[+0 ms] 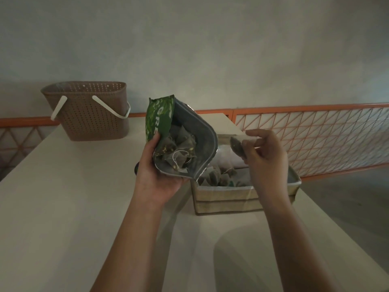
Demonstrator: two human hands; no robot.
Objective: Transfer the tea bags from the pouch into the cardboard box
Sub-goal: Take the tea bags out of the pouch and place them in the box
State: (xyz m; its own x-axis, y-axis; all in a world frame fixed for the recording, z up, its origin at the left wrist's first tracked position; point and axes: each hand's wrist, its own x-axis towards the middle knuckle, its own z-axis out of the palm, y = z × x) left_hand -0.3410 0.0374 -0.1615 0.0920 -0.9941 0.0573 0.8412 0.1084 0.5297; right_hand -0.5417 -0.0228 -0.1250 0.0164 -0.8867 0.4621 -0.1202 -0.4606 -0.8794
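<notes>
Your left hand (160, 175) grips the open pouch (185, 135), tea bags inside | your right hand (265, 152) pinches one tea bag (236, 147) | cardboard box (225, 199) just below it, bags inside.

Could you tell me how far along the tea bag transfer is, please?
Partly done: several tea bags already lie in the cardboard box. In hand: the right hand pinches one tea bag above the box. Left: the left hand holds the open pouch, with a cluster of bags inside.
</notes>
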